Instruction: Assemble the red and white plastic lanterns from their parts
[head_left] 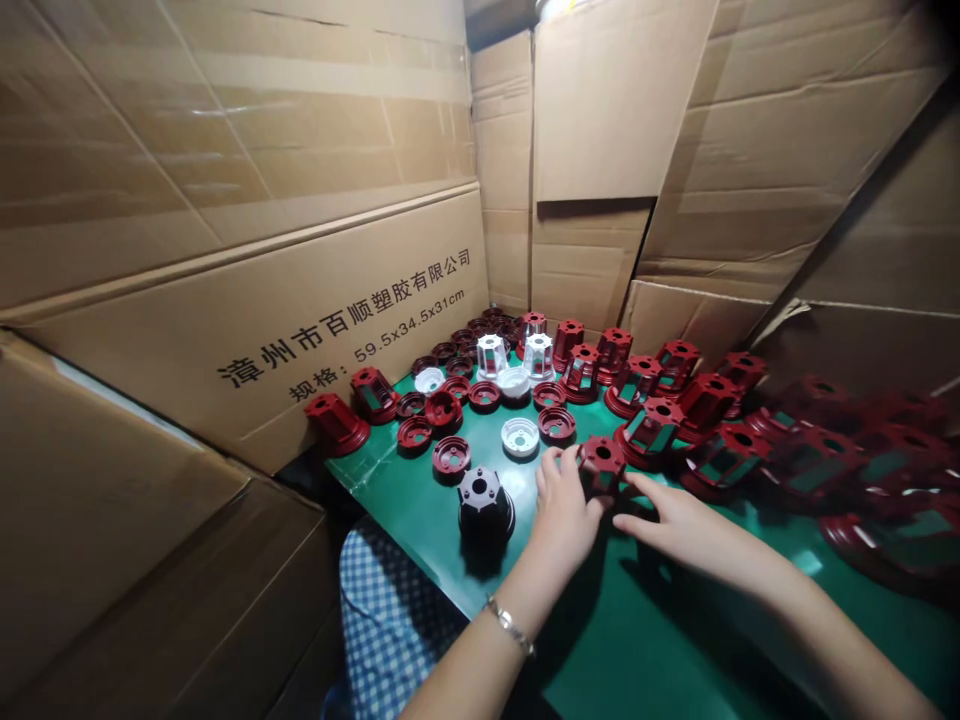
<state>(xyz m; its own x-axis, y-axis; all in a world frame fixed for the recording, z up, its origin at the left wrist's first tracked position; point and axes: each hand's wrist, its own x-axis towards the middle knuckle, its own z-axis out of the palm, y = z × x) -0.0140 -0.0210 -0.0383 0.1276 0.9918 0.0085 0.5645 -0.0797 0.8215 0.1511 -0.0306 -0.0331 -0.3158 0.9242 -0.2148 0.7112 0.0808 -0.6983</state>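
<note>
- Where the black housing serves as landmark, the printed carton stands beyond it to the left, like a wall; what the carton contains is hidden.
- Left of the black housing and below the table edge, a checked cloth shows.
- Farther off to its left, two red housings stand wide rim down, probably because that base is steadiest.
- Just beyond it, shallow red cups lie hollow side up, perhaps so their inner rings and centre holes stay in view; I see nothing loaded in the nearer ones. A white cup lies likewise, beyond and to the right.
- Well beyond it, two silvery housings stand upright among cups.
- Right of it, the left hand grasps a red housing, fingers at its left side and thumb in front, seemingly to steady it upright over the green table.
- Farther right, the right hand has thumb and forefinger spread, gripping nothing visible; whether a fingertip touches that housing is unclear.
- Rightmost from it, windowed red housings stand in loose rows, the farthest blurred.
</note>
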